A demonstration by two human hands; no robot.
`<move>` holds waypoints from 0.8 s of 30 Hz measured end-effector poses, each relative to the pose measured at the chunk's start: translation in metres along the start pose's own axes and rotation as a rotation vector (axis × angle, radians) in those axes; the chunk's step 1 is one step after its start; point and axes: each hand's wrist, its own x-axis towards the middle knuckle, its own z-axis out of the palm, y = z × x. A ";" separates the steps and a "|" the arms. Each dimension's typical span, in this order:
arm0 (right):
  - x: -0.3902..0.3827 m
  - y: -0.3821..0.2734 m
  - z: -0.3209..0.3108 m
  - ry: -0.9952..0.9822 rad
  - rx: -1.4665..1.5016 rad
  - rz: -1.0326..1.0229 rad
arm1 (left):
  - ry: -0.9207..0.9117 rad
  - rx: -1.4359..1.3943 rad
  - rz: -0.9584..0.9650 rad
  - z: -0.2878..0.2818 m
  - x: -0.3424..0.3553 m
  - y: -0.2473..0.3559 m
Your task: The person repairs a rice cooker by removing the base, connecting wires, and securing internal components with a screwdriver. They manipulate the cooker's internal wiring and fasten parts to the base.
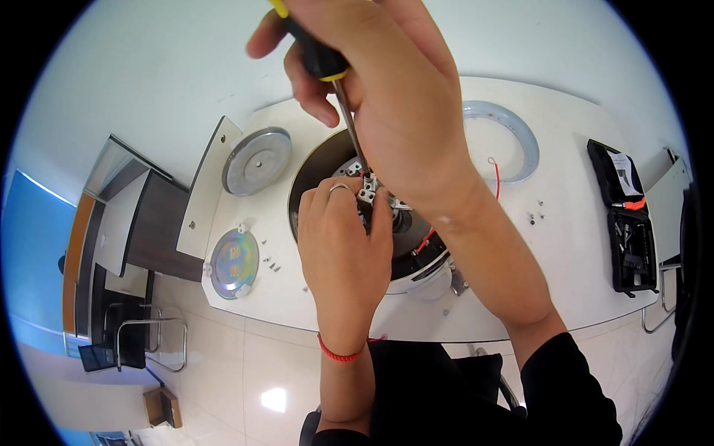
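My right hand [409, 111] is closed round the black and yellow handle of a screwdriver [318, 53]. Its shaft slants down, and the tip meets a small pale terminal block [367, 195] with dark holes. Thumb and fingers of my left hand [343, 238] pinch that block from the near side and partly cover it. Both sit over the inside of a round, deep metal housing [300, 172], where more metal parts lie half hidden under my hands. A red wire [425, 241] shows at the housing's right side.
On the white table [573, 297], a round metal lid [258, 161] and a shiny rainbow-tinted disc [235, 262] lie left. A grey ring [525, 137] is at back right, loose screws [532, 218] nearer. An open black tool case [632, 249] stands at the right edge.
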 end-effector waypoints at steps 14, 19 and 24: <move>0.001 -0.005 0.004 -0.007 -0.037 0.211 | 0.008 -0.002 -0.001 0.000 0.000 0.000; 0.001 -0.009 -0.006 -0.064 -0.058 0.163 | 0.002 -0.002 -0.011 0.000 0.000 0.000; 0.003 0.010 -0.017 -0.115 -0.117 -0.017 | -0.015 0.007 -0.028 -0.002 0.001 0.002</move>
